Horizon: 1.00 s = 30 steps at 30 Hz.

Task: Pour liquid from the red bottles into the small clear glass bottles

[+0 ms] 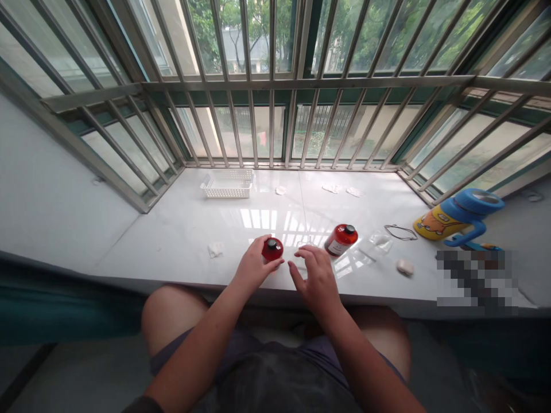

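My left hand (255, 263) is wrapped round a red bottle with a black cap (273, 246), near the front edge of the white sill. My right hand (315, 276) hovers just to its right, fingers curved and apart, with nothing seen in it. Behind the right hand's fingertips lies a small clear object (309, 241), too faint to name. A second red bottle (341, 240), with a black cap and a white label, stands a little beyond my right hand.
A white perforated basket (228, 184) sits at the back left. Crumpled white pieces (216, 249) lie about the sill (172, 241). To the right are a clear plastic bag (380, 243), a thin cord loop (400, 232), a pale lump (405, 267) and a blue-and-yellow bottle (451, 215). Metal bars (272, 115) close off the back.
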Motion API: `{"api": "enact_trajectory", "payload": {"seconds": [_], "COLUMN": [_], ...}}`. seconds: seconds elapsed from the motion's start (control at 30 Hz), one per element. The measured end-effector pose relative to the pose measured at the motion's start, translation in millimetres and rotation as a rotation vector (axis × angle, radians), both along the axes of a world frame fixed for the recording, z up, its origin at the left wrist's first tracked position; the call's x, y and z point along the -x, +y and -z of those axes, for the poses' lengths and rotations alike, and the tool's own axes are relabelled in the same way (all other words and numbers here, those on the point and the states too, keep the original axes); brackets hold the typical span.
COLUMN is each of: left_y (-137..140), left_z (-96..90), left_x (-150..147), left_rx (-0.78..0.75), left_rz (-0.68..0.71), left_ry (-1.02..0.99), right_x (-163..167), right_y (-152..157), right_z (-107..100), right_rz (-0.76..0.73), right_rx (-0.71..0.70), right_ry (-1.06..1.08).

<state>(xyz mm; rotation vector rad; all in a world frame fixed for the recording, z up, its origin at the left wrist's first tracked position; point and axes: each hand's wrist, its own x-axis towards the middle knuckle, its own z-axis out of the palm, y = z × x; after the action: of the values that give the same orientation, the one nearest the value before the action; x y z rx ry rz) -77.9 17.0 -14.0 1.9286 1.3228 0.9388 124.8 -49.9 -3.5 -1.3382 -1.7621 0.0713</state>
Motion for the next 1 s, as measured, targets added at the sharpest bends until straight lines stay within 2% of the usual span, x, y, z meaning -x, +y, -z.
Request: {"api": "enact_trajectory", "payload": {"seconds": [0.1, 0.2, 0.3, 0.47, 0.6, 0.77, 0.9, 1.0], "left_y": [-1, -2, -3, -5, -8, -14, -21, -23], "left_z": [3.2, 7.3, 10.6, 13.9, 17.6, 19.0, 18.5, 20.8], "left_x": [0, 0, -1, -5, -17, -55, -106, -152], "left_rx": [-0.013, -0.052, -0.097, -0.131, -0.110, -0.082, -0.069, -0.072], "left_rz": [0.000, 0.025, 0.050, 0.077, 0.146, 0.310, 0.485, 0.634], "left_ry": [0.003, 0.023, 0.054, 0.093, 0.077, 0.007, -0.071, -0.125], "right_x": [-16, -26, -30, -47, -87, -154, -196, -215], "right_y": [17, 32, 35, 14, -10, -27, -25, -17], "right_z": [19, 39, 51, 55, 63, 77, 78, 75], "right_rz": [0.091, 0.045, -0.005, 0.017, 0.175, 0.473, 0.617, 0.690], "right_rx": [0.034, 0.122, 0.147, 0.144, 0.111, 0.140, 0.188, 0.248], "right_ry": [-0.115, -0.154, -0.199, -0.239, -0.244, -0.270, -0.292, -0.312]}}
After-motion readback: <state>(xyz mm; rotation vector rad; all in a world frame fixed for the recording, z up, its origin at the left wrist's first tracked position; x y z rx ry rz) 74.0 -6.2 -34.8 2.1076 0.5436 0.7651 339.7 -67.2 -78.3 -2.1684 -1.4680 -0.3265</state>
